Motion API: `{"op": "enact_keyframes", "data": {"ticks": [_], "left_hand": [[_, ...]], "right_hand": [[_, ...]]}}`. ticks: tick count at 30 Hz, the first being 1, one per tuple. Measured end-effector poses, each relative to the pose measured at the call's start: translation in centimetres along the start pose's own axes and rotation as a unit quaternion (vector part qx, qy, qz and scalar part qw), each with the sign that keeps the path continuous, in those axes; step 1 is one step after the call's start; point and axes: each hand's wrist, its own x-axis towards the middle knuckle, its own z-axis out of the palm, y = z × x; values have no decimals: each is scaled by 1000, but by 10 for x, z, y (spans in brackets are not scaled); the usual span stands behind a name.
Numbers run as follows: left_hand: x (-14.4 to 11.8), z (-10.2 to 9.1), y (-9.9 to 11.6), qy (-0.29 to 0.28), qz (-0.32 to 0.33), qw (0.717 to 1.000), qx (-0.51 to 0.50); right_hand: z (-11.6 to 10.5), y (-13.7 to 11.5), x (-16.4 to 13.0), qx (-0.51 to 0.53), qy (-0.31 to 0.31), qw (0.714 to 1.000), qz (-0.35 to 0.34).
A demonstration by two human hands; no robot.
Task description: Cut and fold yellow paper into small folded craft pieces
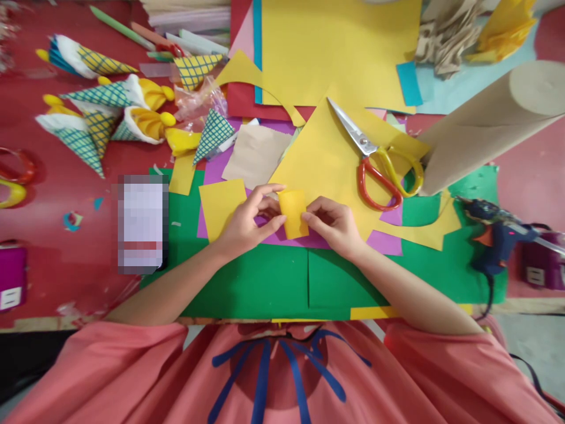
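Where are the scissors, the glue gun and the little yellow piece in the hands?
scissors point(375, 154): head view, at the pivot by the handles.
glue gun point(497, 235): head view, on its blue body.
small yellow piece point(293, 213): head view, on its middle.

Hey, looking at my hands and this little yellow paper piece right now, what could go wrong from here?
1. Both the left hand and right hand pinch the small yellow paper piece by its edges; it may crease or slip.
2. The scissors lie with blades open just beyond the right hand, so a reach could catch them.
3. The glue gun sits on the green sheet; if hot, it might mark the paper.
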Motion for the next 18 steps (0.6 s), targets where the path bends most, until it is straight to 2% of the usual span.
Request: {"op": "enact_keyframes", "data": {"ticks": [9,18], "left_hand": [[1,0,2,30,6,1000,6],[1,1,2,30,0,999,-14]], "right_hand": [[0,-1,-1,-5,-34,999,3],[-1,-2,0,-10,-46,999,4]]}}
